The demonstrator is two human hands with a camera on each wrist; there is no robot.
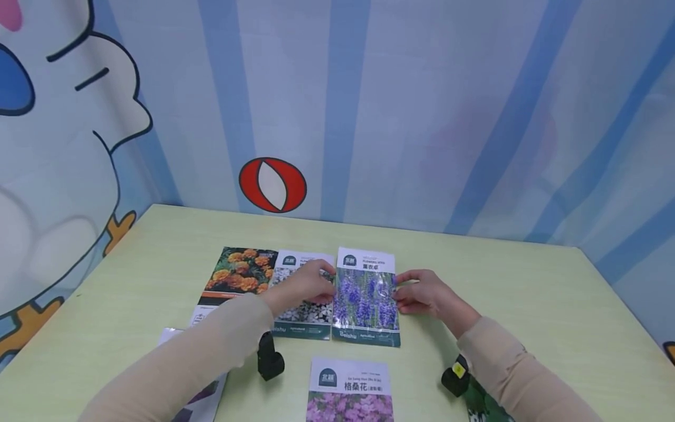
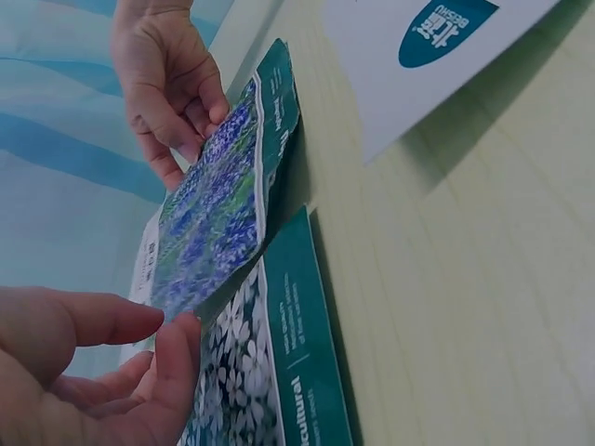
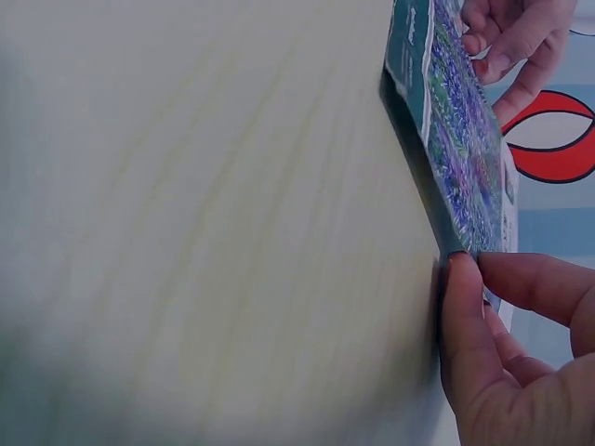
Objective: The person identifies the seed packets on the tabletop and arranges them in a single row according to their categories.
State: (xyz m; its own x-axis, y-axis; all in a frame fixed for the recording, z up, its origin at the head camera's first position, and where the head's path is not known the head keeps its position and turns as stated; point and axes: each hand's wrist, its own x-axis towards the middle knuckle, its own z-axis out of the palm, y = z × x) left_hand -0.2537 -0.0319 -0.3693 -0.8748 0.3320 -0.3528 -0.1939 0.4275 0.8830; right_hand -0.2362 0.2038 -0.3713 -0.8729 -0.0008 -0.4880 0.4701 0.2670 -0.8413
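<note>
The purple-flower seed packet [image 1: 365, 296] is held just above the green table [image 1: 527, 305], its left edge pinched by the left hand [image 1: 306, 284], its right edge by the right hand [image 1: 424, 293]. Left of it lies a white-flower packet [image 1: 303, 313], then a marigold packet [image 1: 239, 272]; a pink-flower packet [image 1: 349, 391] lies nearer the person

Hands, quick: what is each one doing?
Left hand: pinches the left edge of the purple flower seed packet.
Right hand: pinches the packet's right edge.
</note>
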